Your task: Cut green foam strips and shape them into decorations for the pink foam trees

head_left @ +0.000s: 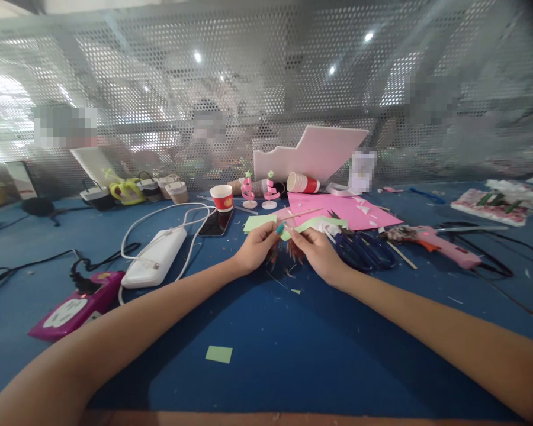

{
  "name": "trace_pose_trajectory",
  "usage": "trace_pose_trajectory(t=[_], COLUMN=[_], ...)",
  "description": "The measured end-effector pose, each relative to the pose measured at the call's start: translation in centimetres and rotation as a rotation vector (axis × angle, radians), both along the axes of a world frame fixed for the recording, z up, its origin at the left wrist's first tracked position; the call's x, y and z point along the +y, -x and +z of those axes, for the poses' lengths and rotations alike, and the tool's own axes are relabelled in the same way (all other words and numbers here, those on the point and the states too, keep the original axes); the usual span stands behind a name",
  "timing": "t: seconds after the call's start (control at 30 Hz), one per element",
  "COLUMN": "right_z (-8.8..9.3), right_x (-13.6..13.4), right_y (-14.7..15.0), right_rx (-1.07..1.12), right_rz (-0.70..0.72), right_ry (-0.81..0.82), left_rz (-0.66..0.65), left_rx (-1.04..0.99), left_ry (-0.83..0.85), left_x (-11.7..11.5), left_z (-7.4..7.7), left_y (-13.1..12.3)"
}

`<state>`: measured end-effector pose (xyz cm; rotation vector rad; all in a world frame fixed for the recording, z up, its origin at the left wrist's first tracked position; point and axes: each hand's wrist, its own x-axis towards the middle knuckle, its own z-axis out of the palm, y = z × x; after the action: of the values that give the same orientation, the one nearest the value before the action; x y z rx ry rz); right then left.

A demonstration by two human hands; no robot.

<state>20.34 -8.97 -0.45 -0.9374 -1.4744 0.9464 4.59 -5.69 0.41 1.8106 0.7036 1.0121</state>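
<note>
Blue tabletop (293, 355) fronts a perforated mesh wall (160, 71), where left hand (255, 248) and right hand (320, 251) fingers pinch green paper (286, 234).

Two hands work paper on a blue table (266, 355).
The left hand (257, 245) and right hand (317, 251) meet near the table's middle, both pinching a small green paper piece (285, 234); scissors (364, 251) and a pink glue gun (435, 239) lie towards the right edge.

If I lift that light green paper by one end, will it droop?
Probably droops: the green paper looks thin, a flat cut sheet pinched by left hand and right hand. Likely very light, so a nudge could slide it on the table.
</note>
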Motion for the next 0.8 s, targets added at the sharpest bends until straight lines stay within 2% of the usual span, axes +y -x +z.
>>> trace_pose_trajectory(t=[0.33,0.53,0.8], right_z=[0.5,0.2,0.1], right_x=[0.4,0.7,0.3], right_y=[-0.7,-1.1,-0.6], right_rx=[-0.073,-0.163,-0.132], right_rz=[0.022,-0.064,-0.102], right_ry=[0.009,-0.05,-0.1], left_rz=[-0.1,-0.091,-0.059], left_rx=[0.015,-0.001,-0.026], left_ry=[0.051,0.063,0.065], left_x=[-0.1,-0.1,-0.2], left_z=[0.1,0.0,0.1], left_y=[0.0,0.1,-0.2])
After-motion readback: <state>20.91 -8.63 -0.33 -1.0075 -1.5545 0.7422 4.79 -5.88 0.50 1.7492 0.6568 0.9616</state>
